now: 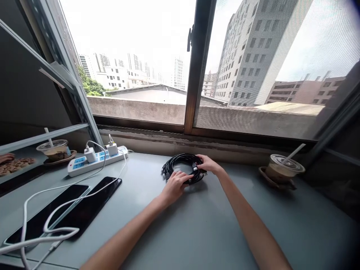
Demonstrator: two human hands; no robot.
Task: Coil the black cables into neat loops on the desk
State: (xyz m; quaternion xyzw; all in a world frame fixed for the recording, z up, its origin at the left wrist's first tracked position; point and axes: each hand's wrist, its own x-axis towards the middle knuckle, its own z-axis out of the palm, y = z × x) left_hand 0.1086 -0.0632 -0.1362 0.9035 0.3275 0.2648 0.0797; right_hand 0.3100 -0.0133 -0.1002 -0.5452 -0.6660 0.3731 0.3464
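A coil of black cable lies in a ring on the grey-blue tabletop, close to the window wall. My left hand grips its near side, fingers over the loops and the thumb partly hidden underneath. At the coil's right side, my right hand has its fingers closed round the loops, beside a small dark connector with a pale face. More plug ends stick out at the left and right edges of the coil.
Left of my arms, two dark-screened devices lie under white charging cables. Behind them is a white power strip with two chargers. Plastic drink cups with straws stand far left and right. Another person's hand shows far left.
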